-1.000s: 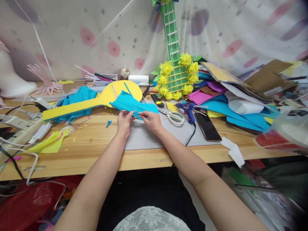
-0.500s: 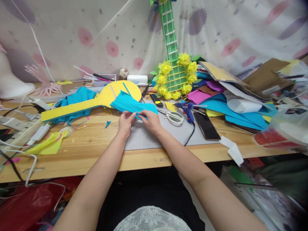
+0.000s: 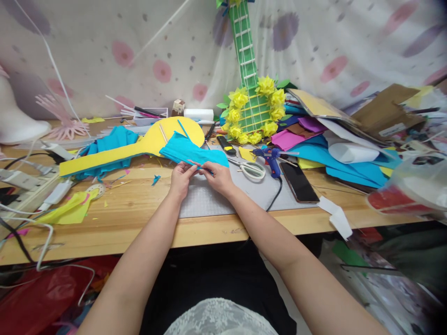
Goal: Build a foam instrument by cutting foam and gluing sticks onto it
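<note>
A sheet of blue crepe paper [image 3: 195, 148] lies over the grey cutting mat and the edge of a yellow guitar-shaped cutout [image 3: 159, 135]. At the paper's near edge, my left hand [image 3: 180, 179] is closed in a pinch, fingertips on the blue paper. My right hand [image 3: 218, 177] pinches the same edge just to the right, its fingertips almost touching the left ones. What lies between the fingertips is mostly hidden. Two thin sticks, one of them a blue stick [image 3: 183, 129], rest on the cutout's round body.
Right of my hands are scissors [image 3: 254, 172], a blue glue gun [image 3: 270, 160] with its cord, a phone [image 3: 299, 182] and a box cutter [image 3: 226, 145]. A green flower-trimmed guitar [image 3: 251, 102] stands behind. Paper piles up at right; a power strip [image 3: 31, 200] sits at left.
Both hands stay at the paper's near edge, with only a small shift of the fingers. The blue bit showing between the fingertips is now mostly covered.
</note>
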### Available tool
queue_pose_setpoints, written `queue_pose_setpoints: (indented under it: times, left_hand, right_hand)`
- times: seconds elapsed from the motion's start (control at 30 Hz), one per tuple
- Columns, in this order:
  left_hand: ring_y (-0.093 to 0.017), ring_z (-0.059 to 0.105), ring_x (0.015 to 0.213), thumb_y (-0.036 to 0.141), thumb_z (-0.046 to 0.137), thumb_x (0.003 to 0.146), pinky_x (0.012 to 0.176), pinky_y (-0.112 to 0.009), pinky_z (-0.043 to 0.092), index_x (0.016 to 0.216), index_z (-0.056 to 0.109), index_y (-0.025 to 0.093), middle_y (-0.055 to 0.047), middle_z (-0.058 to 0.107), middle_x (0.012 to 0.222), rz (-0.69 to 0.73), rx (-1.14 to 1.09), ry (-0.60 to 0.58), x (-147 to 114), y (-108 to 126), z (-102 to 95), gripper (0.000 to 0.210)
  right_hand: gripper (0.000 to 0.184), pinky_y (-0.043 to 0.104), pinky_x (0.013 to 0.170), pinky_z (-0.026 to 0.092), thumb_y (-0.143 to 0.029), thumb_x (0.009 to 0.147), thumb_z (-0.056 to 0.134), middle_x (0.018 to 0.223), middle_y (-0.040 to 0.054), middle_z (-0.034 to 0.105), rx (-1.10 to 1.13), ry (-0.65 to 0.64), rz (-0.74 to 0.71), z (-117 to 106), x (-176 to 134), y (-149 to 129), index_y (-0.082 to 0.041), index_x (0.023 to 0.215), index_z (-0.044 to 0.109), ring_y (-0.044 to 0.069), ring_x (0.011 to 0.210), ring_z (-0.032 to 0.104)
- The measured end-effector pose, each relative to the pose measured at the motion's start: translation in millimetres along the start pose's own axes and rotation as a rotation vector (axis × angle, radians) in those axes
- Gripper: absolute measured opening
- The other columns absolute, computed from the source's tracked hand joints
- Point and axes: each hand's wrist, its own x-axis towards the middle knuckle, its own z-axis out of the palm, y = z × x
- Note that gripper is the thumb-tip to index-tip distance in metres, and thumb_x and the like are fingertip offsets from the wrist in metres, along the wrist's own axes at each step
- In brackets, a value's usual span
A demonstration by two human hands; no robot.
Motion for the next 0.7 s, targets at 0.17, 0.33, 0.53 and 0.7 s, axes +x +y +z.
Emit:
queue_pose_setpoints:
  times: [0.17,0.33,0.53,0.7]
  left_hand:
    - [-0.016,0.063,0.085,0.024,0.074,0.059,0.081,-0.031,0.047,0.089,0.056,0.015,-0.006,0.068,0.088,-0.069,-0.005,-0.063,-0.7,-0.6,-0.6,0.036]
    - [-0.016,0.063,0.089,0.018,0.075,0.056,0.084,-0.032,0.046,0.095,0.050,0.017,-0.005,0.067,0.094,-0.087,-0.011,-0.082,-1.9,-1.9,0.6,0.047]
    - [-0.012,0.063,0.069,0.018,0.076,0.052,0.072,-0.026,0.047,0.087,0.051,0.016,0.000,0.067,0.074,-0.092,-0.003,-0.053,0.4,-1.3,-3.9,0.044]
    - [-0.013,0.064,0.075,0.019,0.076,0.054,0.076,-0.028,0.047,0.095,0.054,0.016,-0.002,0.068,0.079,-0.101,0.035,-0.085,1.1,-2.1,-4.8,0.047]
  right_hand:
    - [0.020,0.024,0.068,0.039,-0.032,0.085,0.048,0.086,0.0025,0.067,-0.031,0.052,-0.025,0.9,-1.5,1.7,-0.020,0.088,0.063,0.015,0.080,0.059]
    - [0.017,0.025,0.068,0.040,-0.029,0.084,0.049,0.088,0.0021,0.067,-0.034,0.047,-0.036,2.5,-2.1,3.0,-0.020,0.090,0.062,0.015,0.080,0.059]
    - [0.019,0.025,0.069,0.041,-0.033,0.084,0.049,0.090,0.0023,0.068,-0.027,0.035,-0.023,1.8,-4.4,1.5,-0.020,0.092,0.062,0.016,0.083,0.060]
    - [0.018,0.026,0.068,0.040,-0.031,0.084,0.049,0.089,0.0020,0.068,-0.048,0.019,-0.024,0.2,-5.9,1.7,-0.021,0.090,0.062,0.016,0.082,0.059]
